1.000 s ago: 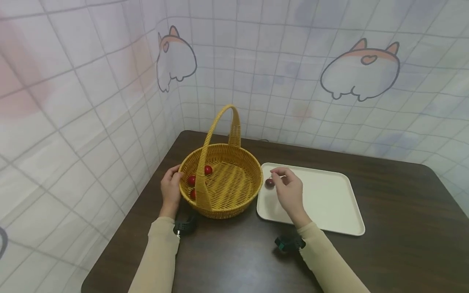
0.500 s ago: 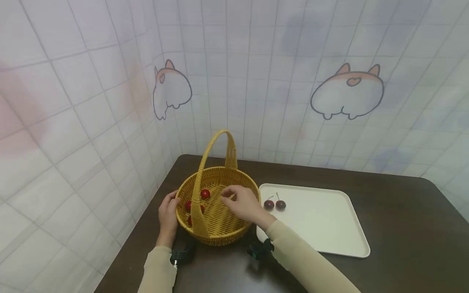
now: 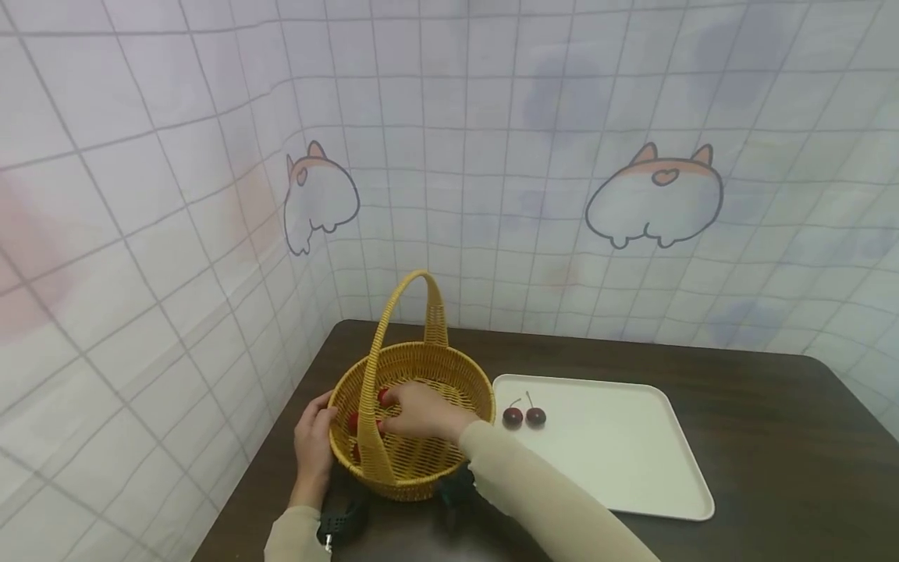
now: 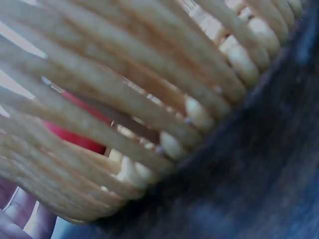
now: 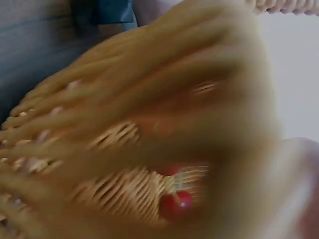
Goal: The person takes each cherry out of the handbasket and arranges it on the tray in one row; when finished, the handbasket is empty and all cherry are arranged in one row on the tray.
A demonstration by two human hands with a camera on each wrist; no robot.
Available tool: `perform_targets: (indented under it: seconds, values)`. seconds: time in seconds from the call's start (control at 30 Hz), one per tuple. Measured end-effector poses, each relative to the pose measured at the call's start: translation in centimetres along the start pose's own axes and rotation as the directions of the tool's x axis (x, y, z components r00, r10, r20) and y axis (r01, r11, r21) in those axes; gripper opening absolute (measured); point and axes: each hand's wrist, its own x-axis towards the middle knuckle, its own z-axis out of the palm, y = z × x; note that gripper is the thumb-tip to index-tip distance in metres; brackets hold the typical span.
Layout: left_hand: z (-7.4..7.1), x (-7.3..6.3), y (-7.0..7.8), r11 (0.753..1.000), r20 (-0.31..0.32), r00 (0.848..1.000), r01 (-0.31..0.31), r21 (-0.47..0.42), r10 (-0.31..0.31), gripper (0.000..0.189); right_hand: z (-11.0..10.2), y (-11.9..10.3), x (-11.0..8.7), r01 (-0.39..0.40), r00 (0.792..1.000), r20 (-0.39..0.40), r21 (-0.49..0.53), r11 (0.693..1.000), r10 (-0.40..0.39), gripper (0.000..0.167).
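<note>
My left hand [image 3: 312,445] holds the left side of a round yellow wicker basket [image 3: 460,361], its fingers at the rim. The right hand [image 3: 421,411] reaches down inside, thumb and forefinger apart, fingertips right at the red cherries. One cherry [image 3: 383,396] lies by the forefinger; another cherry [image 3: 353,422] sits further left, partly behind the handle. Through the weave in the left wrist view a red cherry [image 4: 75,134] shows. The right wrist view has a bright red cherry [image 5: 174,205] with a pale stem, seen past a blurred basket wall.
Right of the basket lies a white tray [image 3: 618,453], with two dark cherries [image 3: 524,417], stems up, near its left end. The basket's tall arched handle [image 3: 379,336] stands over its left half. Behind the dark wooden table [image 3: 772,437] hangs a white gridded cloth [image 3: 492,234].
The right hand has left the tray, where two cherries now stand side by side, and moved left and down into the basket. The left hand stays at the rim. The head view has tilted up.
</note>
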Motion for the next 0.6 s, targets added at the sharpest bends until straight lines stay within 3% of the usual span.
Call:
perform_targets:
  seconds: [0.17,0.4,0.6]
  values:
    - [-0.1,-0.4,-0.1,1.000,-0.002,1.000,-0.025,0.019,0.025,0.035,0.1,-2.0,0.2,-0.008,0.999,0.046,-0.071,0.997,0.011,0.014]
    - [0.1,-0.5,-0.2,0.999,-0.032,0.999,-0.032,0.033,0.033,0.033,0.6,-2.0,0.9,-0.083,0.989,0.125,0.021,0.996,0.079,0.016]
    - [0.0,0.0,0.2,1.000,-0.022,1.000,-0.022,0.021,0.022,0.036,1.8,-0.8,1.4,-0.002,0.995,0.102,0.032,0.999,-0.002,0.028]
